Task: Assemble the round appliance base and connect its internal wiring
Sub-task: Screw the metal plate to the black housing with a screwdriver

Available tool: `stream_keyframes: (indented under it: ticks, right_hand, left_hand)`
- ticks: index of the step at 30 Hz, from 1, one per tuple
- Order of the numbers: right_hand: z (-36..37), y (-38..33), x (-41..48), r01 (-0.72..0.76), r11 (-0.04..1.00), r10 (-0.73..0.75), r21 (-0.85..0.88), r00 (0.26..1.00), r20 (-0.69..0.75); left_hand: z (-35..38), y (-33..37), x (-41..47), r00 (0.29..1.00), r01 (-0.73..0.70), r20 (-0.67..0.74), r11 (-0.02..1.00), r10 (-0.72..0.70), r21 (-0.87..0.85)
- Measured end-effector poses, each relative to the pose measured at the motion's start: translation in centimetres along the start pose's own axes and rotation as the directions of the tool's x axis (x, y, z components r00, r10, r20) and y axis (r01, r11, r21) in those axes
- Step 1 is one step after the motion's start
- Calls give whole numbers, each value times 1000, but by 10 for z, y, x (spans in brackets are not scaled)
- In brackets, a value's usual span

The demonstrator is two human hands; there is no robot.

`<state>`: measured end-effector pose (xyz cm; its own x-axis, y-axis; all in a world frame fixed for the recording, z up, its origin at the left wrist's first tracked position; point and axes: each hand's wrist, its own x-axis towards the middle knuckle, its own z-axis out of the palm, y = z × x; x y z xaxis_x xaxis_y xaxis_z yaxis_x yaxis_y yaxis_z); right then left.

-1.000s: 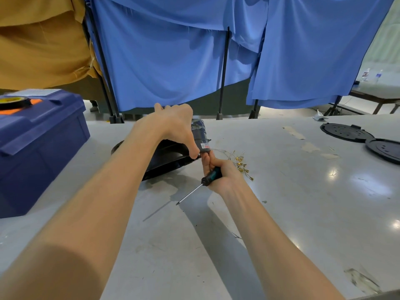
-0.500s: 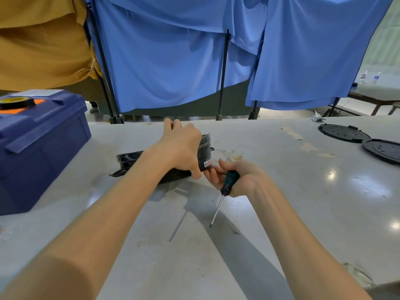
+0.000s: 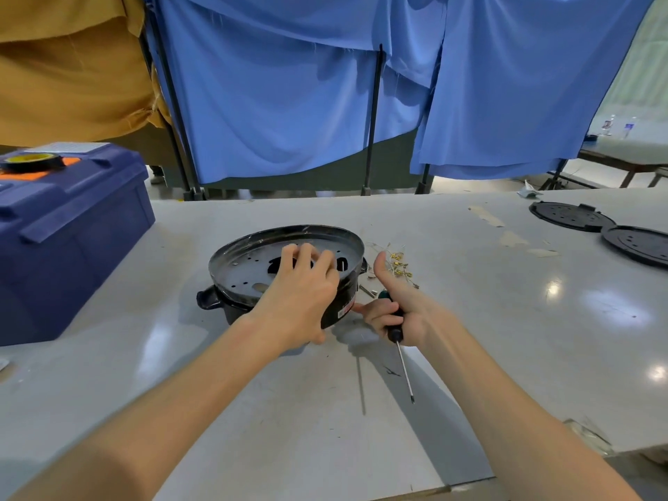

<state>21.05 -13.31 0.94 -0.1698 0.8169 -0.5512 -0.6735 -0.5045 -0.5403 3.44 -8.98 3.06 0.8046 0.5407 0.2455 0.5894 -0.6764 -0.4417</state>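
Nearest: right hand (image 3: 401, 309) closed round a screwdriver (image 3: 395, 320), thumb up, shaft pointing toward the near edge, prob. parked so the tool stays ready while fingertips steady the side wall. Left hand (image 3: 302, 287) lies flat on the round base (image 3: 253, 262), fingers spread over the perforated plate, gripping nothing, likely pressing it level. Base sits mid-table (image 3: 542, 356). Just right of it: loose wires w/ brass terminals (image 3: 395, 263). Far right: two black discs (image 3: 607, 229). Far left: blue toolbox (image 3: 72, 229)
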Motion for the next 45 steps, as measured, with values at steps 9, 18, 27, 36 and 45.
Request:
stream_keyframes:
  ticks: [9, 18, 27, 36, 45]
  right_hand:
    - [5, 4, 3, -7, 995, 4, -101, 1000, -25]
    - [2, 4, -2, -82, 982, 79, -170, 997, -19]
    - [-3, -7, -8, -137, 907, 128, -398, 991, -49]
    - [-2, -11, -9, -159, 857, 130, -491, 987, -94]
    - [2, -19, -9, 37, 771, -260, -635, 930, -261]
  left_hand:
    - [13, -16, -11, 995, -88, -78, 962, 70, -260]
    - [16, -6, 4, 999, 38, 22, 946, -33, -322]
    - [18, -1, 3, 998, 23, 65, 954, -4, -299]
    - [18, 3, 3, 995, 57, 96, 949, -28, -309]
    - [21, 6, 0, 995, 50, 94, 952, -22, -303]
